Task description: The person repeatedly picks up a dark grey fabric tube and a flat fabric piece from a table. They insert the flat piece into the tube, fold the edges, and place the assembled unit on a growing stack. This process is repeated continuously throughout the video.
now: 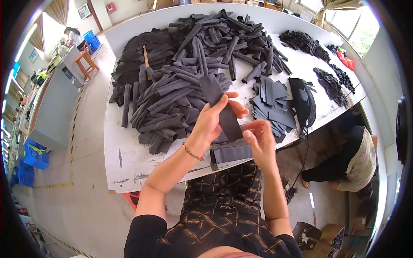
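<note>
A flat dark grey fabric strip [230,123] is held up at a slant above the table's front edge. My left hand [209,121] grips it around the middle, with the thumb on top and the fingers behind. At its lower end, my right hand [262,141] has its thumb and fingers closed at the corner. Below the hands, another dark grey piece [234,154] lies along the table edge, beside a small black block [214,160]. Left of my hands rises a heap of rolled dark grey fabric tubes [165,96].
On the white table [124,159], flat dark pieces [271,101] are stacked right of my hands, beside a black mesh-covered device [302,102] with a cable. A wooden stick [146,58] rests on the heap. Another person [355,161] bends low at the right.
</note>
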